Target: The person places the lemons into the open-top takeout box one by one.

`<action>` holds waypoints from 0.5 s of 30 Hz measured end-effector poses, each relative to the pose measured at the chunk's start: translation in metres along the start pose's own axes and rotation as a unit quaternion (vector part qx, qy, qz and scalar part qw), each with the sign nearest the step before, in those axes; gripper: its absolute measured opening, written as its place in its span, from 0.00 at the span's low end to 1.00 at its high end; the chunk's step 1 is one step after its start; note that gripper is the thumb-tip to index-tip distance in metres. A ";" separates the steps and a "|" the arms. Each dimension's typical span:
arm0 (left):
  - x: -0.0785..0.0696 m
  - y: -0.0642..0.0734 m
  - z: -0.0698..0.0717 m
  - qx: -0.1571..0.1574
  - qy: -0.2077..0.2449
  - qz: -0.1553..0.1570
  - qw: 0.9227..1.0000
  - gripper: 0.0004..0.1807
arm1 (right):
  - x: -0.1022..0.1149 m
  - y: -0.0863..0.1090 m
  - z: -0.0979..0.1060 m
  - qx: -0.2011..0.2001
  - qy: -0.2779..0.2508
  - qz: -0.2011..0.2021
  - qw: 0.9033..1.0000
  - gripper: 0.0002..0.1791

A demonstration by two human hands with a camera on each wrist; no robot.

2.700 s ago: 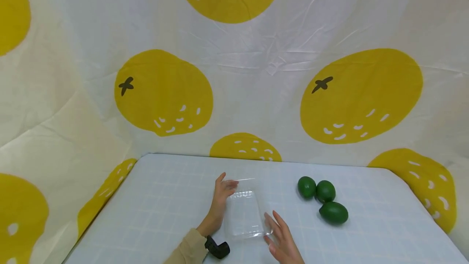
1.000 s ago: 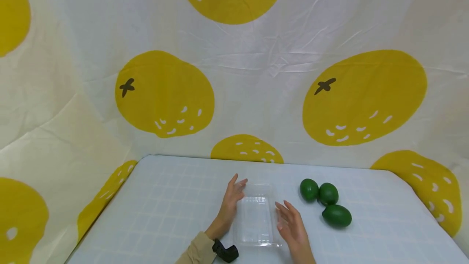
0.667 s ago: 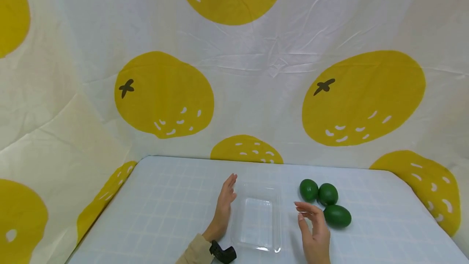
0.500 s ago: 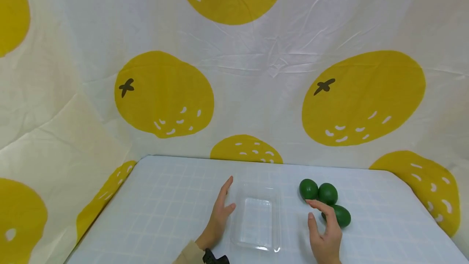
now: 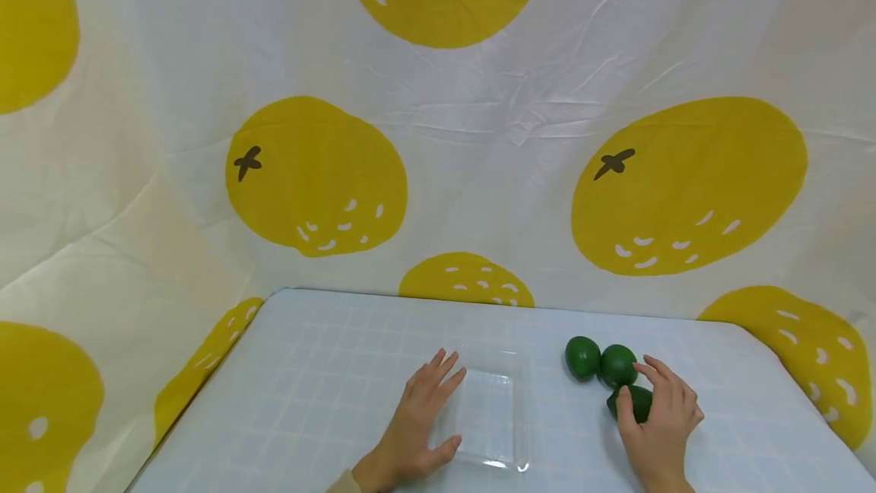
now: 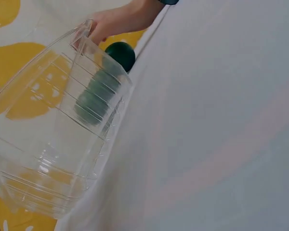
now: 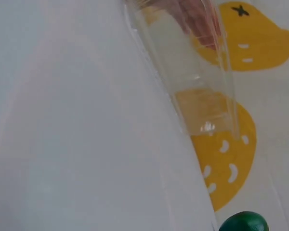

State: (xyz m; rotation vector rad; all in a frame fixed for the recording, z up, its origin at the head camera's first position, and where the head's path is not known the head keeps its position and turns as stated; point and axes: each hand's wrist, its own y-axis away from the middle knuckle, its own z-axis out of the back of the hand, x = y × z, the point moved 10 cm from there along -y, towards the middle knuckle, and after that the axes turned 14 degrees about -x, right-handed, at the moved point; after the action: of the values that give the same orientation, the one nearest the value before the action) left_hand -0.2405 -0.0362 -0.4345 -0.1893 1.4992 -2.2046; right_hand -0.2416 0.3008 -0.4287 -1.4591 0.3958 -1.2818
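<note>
A clear plastic container point(image 5: 489, 417) stands on the table with its cavity facing up. My left hand point(image 5: 417, 424) spreads over its left side, fingers straight and thumb apart. Right of it sit three dark green limes. My right hand point(image 5: 660, 417) curls round the nearest lime point(image 5: 639, 404), thumb on its left and fingers on its far right side, hiding part of it. Two other limes, a left one point(image 5: 582, 358) and a right one point(image 5: 618, 365), lie just behind. In the left wrist view the container point(image 6: 43, 144) fills the left part. The right wrist view shows a lime point(image 7: 244, 222) at the bottom edge.
A pale checked cloth covers the table point(image 5: 322, 371). Behind it and on both sides hangs a white curtain point(image 5: 472, 166) printed with large yellow fruit.
After both hands set the container down, my right hand moved right, away from it, to the nearest lime. My left hand turned and spread over the container's left side.
</note>
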 end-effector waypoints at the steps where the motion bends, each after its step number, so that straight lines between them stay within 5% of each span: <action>1: 0.001 0.002 -0.004 0.019 -0.002 0.010 1.000 0.39 | -0.006 0.001 -0.002 0.013 0.015 -0.020 1.000 0.27; 6: 0.009 0.013 -0.019 0.093 -0.007 0.061 0.994 0.39 | -0.025 0.008 -0.016 0.083 0.069 -0.088 0.990 0.33; 15: 0.011 0.014 -0.023 0.116 -0.011 0.075 0.990 0.39 | -0.037 0.016 -0.025 0.131 0.071 -0.143 0.978 0.35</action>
State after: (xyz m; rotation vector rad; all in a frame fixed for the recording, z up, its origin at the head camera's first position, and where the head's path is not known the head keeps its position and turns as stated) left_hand -0.2542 -0.0261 -0.4580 -0.0237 1.1921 -2.2251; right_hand -0.2697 0.3128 -0.4649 -1.2335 0.1037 -1.6087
